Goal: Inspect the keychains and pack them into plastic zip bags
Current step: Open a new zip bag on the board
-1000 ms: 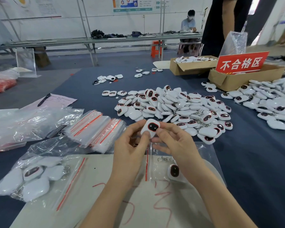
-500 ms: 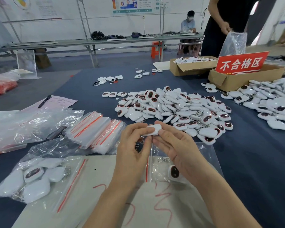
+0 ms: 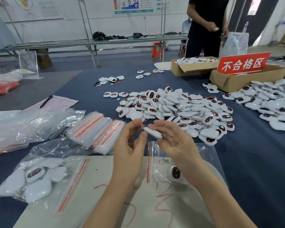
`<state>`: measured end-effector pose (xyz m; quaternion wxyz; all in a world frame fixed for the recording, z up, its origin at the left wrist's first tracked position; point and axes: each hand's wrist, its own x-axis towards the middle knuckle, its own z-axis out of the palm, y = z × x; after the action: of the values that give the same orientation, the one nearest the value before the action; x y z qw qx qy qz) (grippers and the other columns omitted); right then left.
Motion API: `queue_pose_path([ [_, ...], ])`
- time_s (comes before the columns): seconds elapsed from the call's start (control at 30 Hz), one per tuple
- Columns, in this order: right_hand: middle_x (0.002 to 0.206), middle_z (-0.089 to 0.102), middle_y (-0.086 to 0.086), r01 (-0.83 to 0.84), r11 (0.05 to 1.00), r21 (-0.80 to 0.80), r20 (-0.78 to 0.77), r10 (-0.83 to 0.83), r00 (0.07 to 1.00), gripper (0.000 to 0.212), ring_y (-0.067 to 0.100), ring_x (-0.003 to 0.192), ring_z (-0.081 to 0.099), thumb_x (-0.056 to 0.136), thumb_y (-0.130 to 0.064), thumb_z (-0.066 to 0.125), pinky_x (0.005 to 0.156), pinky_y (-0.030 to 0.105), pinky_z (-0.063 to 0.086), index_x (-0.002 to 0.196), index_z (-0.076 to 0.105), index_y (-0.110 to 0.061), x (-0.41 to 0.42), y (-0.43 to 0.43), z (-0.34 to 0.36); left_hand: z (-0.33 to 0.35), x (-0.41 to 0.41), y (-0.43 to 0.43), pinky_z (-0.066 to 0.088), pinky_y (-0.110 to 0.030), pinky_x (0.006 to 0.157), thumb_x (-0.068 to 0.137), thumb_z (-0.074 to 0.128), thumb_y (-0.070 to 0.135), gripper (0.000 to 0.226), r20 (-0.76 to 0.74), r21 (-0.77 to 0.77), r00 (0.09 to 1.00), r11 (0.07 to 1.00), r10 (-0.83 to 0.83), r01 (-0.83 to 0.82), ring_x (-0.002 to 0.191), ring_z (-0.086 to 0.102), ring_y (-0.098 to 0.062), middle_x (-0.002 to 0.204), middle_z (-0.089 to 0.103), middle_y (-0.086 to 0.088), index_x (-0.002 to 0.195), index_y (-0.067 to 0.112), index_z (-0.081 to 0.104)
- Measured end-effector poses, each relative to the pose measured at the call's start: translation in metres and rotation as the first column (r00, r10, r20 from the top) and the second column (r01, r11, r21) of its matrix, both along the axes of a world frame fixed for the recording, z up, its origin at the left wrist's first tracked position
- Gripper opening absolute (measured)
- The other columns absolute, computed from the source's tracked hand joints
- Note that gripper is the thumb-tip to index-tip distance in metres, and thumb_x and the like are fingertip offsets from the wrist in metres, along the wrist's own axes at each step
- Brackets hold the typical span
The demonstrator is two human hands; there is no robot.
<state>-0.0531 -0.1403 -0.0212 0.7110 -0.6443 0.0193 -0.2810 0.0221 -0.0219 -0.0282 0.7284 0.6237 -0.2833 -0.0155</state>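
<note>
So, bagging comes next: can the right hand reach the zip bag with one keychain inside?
Probably yes: the zip bag lies beneath the right hand, nothing between, though its fingers hold a keychain.

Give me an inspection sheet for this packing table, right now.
Surface: blue table cloth; pale board at the near edge.
Job's things: held keychain; loose keychain pile; empty zip bags; filled bag left; second bag showing one packed keychain.
Clutter: pen on pink paper; cardboard boxes; red sign.
Grippers: left hand and right hand both pinch the held keychain.
Cables: nothing seen.
Surroundings: standing person behind the boxes; long bench beyond.
</note>
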Motion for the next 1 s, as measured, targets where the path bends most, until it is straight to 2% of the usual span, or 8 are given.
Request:
queue_pose_path([
  [0.2,0.095,0.077,0.003,0.027,0.967,0.253,0.056,-0.042,0.998,0.054,0.012,0.114,0.068,0.087,0.025,0.049,0.088,0.017,0.053,0.078,0.074,-0.022,0.001,-0.009,-0.003,0.004,-0.004,-0.001,0.054,-0.020,0.083,0.094,0.066,0.009,0.019,-0.127,-0.052,0.990,0.997,-0.059,0.052,0.094,0.071,-0.020,0.098,0.075,0.006,0.107,0.022,0.070],
  [0.37,0.070,0.065,0.006,-0.024,0.829,0.558,0.136,-0.063,0.989,0.045,0.020,0.108,0.071,0.083,0.031,0.038,0.090,0.027,0.058,0.084,0.060,-0.009,0.003,-0.013,-0.002,0.006,-0.017,-0.003,0.053,-0.015,0.077,0.084,0.072,0.023,0.014,-0.151,-0.050,0.970,0.982,-0.188,0.182,0.081,0.065,-0.007,0.085,0.073,0.004,0.097,0.024,0.075],
  [0.53,0.064,0.057,0.002,-0.026,0.806,0.591,0.119,-0.056,0.991,0.049,0.017,0.103,0.072,0.083,0.031,0.035,0.086,0.026,0.059,0.077,0.057,-0.012,0.002,-0.012,-0.002,0.006,-0.019,-0.003,0.054,-0.018,0.079,0.080,0.072,0.029,0.018,-0.139,-0.044,0.960,0.970,-0.242,0.238,0.083,0.070,-0.009,0.087,0.075,0.002,0.098,0.033,0.074],
  [0.6,0.064,0.059,0.001,-0.006,0.827,0.562,0.102,-0.062,0.993,0.056,0.016,0.103,0.072,0.083,0.032,0.036,0.083,0.024,0.058,0.067,0.062,-0.016,0.002,-0.012,-0.002,0.006,-0.018,-0.003,0.055,-0.019,0.078,0.080,0.072,0.027,0.022,-0.196,-0.069,0.944,0.964,-0.265,0.256,0.082,0.072,-0.010,0.090,0.076,0.001,0.101,0.024,0.073],
  [0.7,0.077,0.071,0.000,0.081,0.914,0.398,0.029,-0.100,0.995,0.063,0.012,0.106,0.070,0.085,0.028,0.042,0.092,0.029,0.054,0.057,0.064,-0.024,0.000,-0.013,-0.001,0.005,-0.015,-0.005,0.057,-0.022,0.076,0.078,0.073,0.023,0.029,-0.391,-0.160,0.851,0.937,-0.350,0.312,0.079,0.071,-0.013,0.095,0.076,-0.002,0.105,0.015,0.074],
  [0.83,0.084,0.073,0.003,0.168,0.979,0.112,0.007,-0.170,0.985,0.061,0.011,0.110,0.069,0.087,0.026,0.045,0.092,0.029,0.051,0.066,0.067,-0.027,-0.002,-0.014,-0.003,0.007,-0.010,-0.003,0.057,-0.020,0.070,0.079,0.070,0.012,0.033,-0.574,-0.259,0.684,0.892,-0.450,0.369,0.073,0.068,-0.012,0.091,0.075,-0.007,0.112,0.008,0.071],
  [0.93,0.101,0.075,-0.007,0.243,0.967,-0.074,-0.007,-0.244,0.970,0.055,0.007,0.108,0.068,0.091,0.023,0.042,0.093,0.019,0.051,0.101,0.068,-0.025,-0.001,-0.014,-0.005,0.011,0.004,0.001,0.052,-0.016,0.058,0.088,0.065,0.000,0.021,-0.590,-0.224,0.746,0.950,-0.309,0.217,0.059,0.059,-0.008,0.081,0.073,-0.004,0.106,0.008,0.071],
  [1.0,0.104,0.073,-0.014,0.326,0.921,-0.215,-0.030,-0.340,0.940,0.054,0.001,0.108,0.065,0.095,0.017,0.044,0.095,0.013,0.047,0.109,0.064,-0.031,0.000,-0.016,-0.009,0.015,0.022,0.013,0.050,-0.014,0.054,0.091,0.064,-0.001,0.018,-0.566,-0.146,0.811,0.987,-0.145,0.074,0.054,0.054,-0.006,0.075,0.070,-0.002,0.102,0.011,0.072],
])
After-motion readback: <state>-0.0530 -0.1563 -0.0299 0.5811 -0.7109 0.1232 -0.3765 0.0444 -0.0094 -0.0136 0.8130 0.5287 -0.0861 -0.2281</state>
